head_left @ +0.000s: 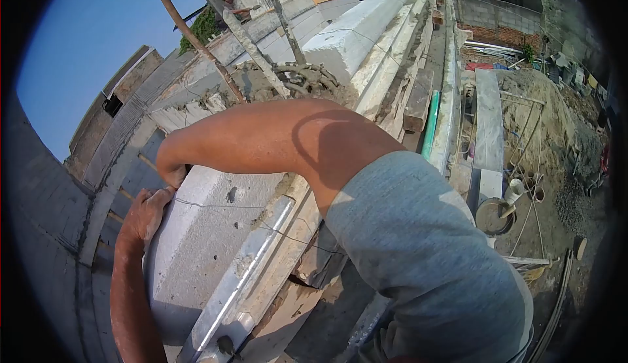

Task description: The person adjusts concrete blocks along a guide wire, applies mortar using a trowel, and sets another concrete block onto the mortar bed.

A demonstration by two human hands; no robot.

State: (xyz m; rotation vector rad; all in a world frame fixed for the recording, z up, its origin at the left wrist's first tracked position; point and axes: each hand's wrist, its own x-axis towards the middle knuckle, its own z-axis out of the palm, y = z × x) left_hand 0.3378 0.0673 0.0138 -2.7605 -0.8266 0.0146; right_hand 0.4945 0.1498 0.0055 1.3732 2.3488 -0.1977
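Across the top of a long white block (pixel 229 229) runs a thin wire (pixel 222 207), reaching over its left edge. My left hand (pixel 145 214) is closed at that edge, thumb and fingers pinched at the wire's end. My right arm reaches across the block with the wrist bent sharply down. My right hand (pixel 173 174) meets the left at the edge, its fingers drawn together and partly hidden; what they grip does not show. Along the block's near side lies a pale metal-like strip (pixel 258 255).
Wooden poles (pixel 242 33) stand ahead beside another long white beam (pixel 366 26). A green tube (pixel 431 124) lies among planks. Lower right, the ground holds a bucket (pixel 494 216), pipes and a sand heap (pixel 549 111). At left, a grey wall (pixel 46 232) drops away.
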